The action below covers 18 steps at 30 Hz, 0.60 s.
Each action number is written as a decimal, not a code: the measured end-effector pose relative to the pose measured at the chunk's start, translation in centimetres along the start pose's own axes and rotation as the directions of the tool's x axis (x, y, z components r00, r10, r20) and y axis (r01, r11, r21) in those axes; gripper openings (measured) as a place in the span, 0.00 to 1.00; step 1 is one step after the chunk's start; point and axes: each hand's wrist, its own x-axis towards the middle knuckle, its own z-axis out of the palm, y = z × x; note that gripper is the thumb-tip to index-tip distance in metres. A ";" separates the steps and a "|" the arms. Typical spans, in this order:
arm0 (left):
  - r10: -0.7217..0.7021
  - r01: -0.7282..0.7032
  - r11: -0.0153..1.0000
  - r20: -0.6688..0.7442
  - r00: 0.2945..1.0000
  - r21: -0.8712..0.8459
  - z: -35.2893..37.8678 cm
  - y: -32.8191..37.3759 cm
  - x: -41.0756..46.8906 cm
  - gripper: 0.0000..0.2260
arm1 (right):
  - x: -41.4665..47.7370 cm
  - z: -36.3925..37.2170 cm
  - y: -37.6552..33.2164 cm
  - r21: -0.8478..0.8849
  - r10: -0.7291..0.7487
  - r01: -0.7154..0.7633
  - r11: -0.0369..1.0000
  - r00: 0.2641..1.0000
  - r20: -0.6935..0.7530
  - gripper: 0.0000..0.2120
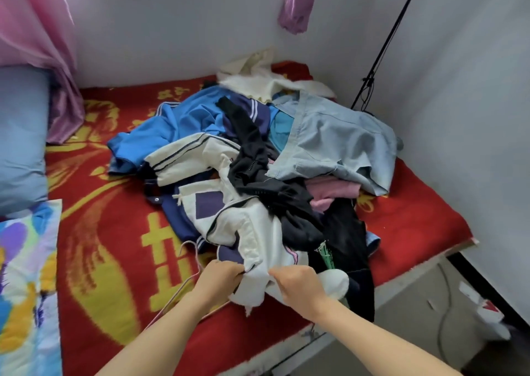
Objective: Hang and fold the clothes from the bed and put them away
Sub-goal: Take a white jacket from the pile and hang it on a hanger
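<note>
Both hands low centre of frame. Left hand [222,281] and right hand [299,288] have fingers [238,272] curled, each pinching the near edge of a white garment [258,249]. I see the garment at the front of the clothes pile [329,140], mid-frame on the red bed [109,232]. Wire hanger [198,256] lies just left of the left hand. Blue pillow [20,137] at left edge.

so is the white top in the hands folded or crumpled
Crumpled: the white fabric top with navy trim lies bunched on the clothes pile, left hand and right hand gripping its wrinkled edge.
</note>
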 end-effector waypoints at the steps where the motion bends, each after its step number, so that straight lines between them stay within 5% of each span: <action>1: 0.009 -0.009 0.999 0.010 1.000 0.052 0.3 -0.5 -0.9 0.10 | -0.8 0.5 -0.8 0.018 -0.022 0.022 1.000 0.999 0.024 0.07; 3: -0.003 -0.014 0.989 0.115 0.993 0.146 -0.3 -0.2 -2.5 0.13 | -2.6 1.7 -1.4 0.031 -0.059 0.054 0.998 0.974 0.217 0.07; 5: -0.059 0.001 0.982 0.298 0.953 0.189 0.0 0.0 -4.2 0.02 | -3.6 2.5 -1.5 -0.003 -0.017 0.021 1.000 0.869 0.494 0.12; 7: -0.203 0.131 0.971 0.400 0.894 0.200 1.0 0.0 -5.0 0.10 | -3.9 2.4 -1.2 -0.036 0.076 -0.068 0.997 0.798 0.598 0.12; 12: -0.286 0.178 0.954 0.543 0.790 0.243 1.9 0.7 -4.0 0.14 | -1.1 2.6 3.1 -0.028 0.450 -0.559 0.829 0.636 0.626 0.22; 18: -0.358 0.313 0.933 0.381 0.853 0.178 3.3 0.6 -1.4 0.11 | 2.4 6.0 8.2 -0.132 0.643 -0.702 0.700 0.540 0.543 0.30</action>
